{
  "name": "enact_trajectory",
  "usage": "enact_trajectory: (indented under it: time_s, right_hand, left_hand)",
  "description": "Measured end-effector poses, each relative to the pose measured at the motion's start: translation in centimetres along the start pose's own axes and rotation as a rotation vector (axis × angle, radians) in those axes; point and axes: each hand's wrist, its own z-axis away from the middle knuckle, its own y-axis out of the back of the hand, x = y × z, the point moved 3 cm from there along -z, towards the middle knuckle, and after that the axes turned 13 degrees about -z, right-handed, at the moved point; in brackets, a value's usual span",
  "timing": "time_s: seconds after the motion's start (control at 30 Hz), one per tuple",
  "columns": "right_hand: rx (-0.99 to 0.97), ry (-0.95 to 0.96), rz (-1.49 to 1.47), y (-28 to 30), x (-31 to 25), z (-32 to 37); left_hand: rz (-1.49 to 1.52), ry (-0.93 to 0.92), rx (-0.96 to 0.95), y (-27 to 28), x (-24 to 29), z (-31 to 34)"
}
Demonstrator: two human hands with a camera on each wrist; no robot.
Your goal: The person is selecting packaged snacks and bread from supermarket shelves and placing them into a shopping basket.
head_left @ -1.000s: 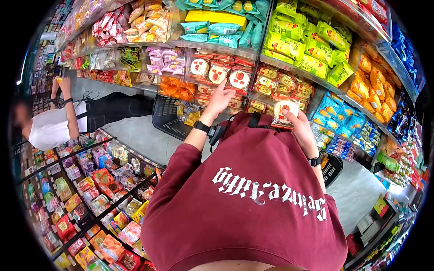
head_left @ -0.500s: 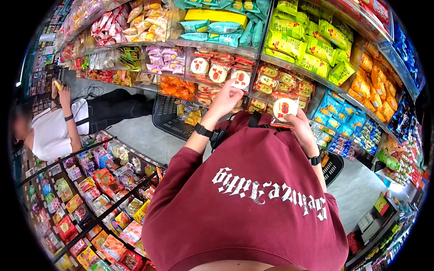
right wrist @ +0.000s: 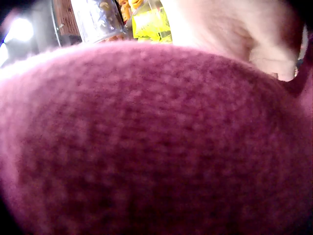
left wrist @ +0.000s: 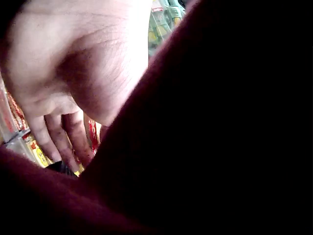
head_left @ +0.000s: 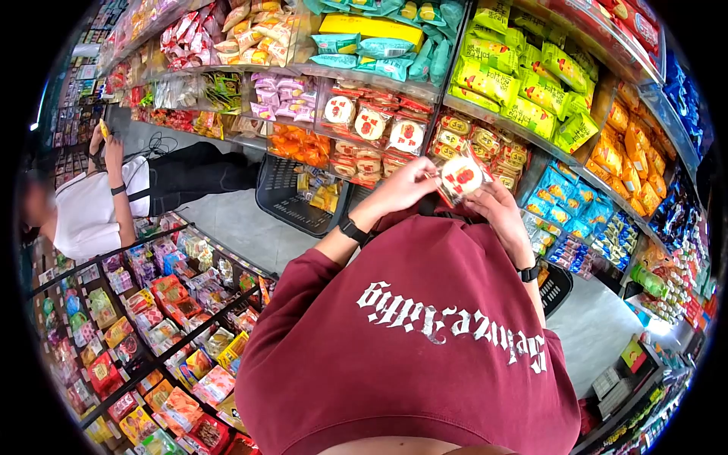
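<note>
While rows of wrapped snacks fill the shelves, in the head view a person in a maroon sweatshirt (head_left: 409,394) with white blackletter lettering (head_left: 451,326) has both hands on one flat, clear-wrapped round biscuit (head_left: 460,177), pale with red print. It is held tilted in front of the chest, just beside the shelf bins. The left hand (head_left: 400,187) pinches the wrapper's left edge between narrowed fingertips; the right hand (head_left: 497,212) grips its lower right side. A black watch (head_left: 353,230) is on the left wrist, and a black wristband (head_left: 528,272) on the right. Behind the biscuit sit red-printed round packs (head_left: 370,123), with teal packets (head_left: 390,64) above and lime-green packets (head_left: 531,83) above to the right. Farther right are orange packets (head_left: 628,159) and blue packets (head_left: 574,199). A black basket (head_left: 292,208) with a few packets inside is on the grey floor (head_left: 231,227) to the left. Beyond it, another person in a white shirt (head_left: 91,216) holds something small and yellow.

In the left wrist view, the left palm is large and bright, its fingers pointing down and partly curved; dark cloth hides much, and I cannot tell from here what they hold.

In the right wrist view, maroon cloth fills most of the scene. Part of the right hand shows at upper right, its fingertips hidden, near a blurred yellow-green packet (right wrist: 152,25).
</note>
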Motion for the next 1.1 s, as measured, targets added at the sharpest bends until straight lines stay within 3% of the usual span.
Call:
enact_trajectory:
  time_s: [0.1, 0.13, 0.33, 0.53, 0.93, 1.1]
  right_hand:
    - [-0.051, 0.025, -0.077, -0.4, -0.1, 0.1]
    - [-0.059, 0.031, -0.052, -0.6, -0.3, 0.2]
    - [-0.052, 0.016, -0.014, -1.0, -0.5, 0.2]
    - [-0.073, 0.009, -0.013, -1.3, -0.6, 0.1]
    - [-0.069, 0.079, -0.047, -0.9, -0.7, 0.5]
    - [-0.023, 0.123, -0.042, -0.1, -0.7, 0.9]
  left_hand:
    - [0.111, 0.053, 0.178, 2.0, -1.2, 0.6]
    - [0.157, 0.155, 0.190, 2.9, -1.9, 1.0]
    - [0.408, 0.178, 0.546, 8.7, -5.1, 2.7]
    - [0.667, 0.236, 0.756, 13.7, -9.1, 2.7]
    - [0.778, 0.156, 0.704, 19.1, -8.7, -6.2]
    - [0.589, 0.293, 0.733, 20.9, -10.4, -9.6]
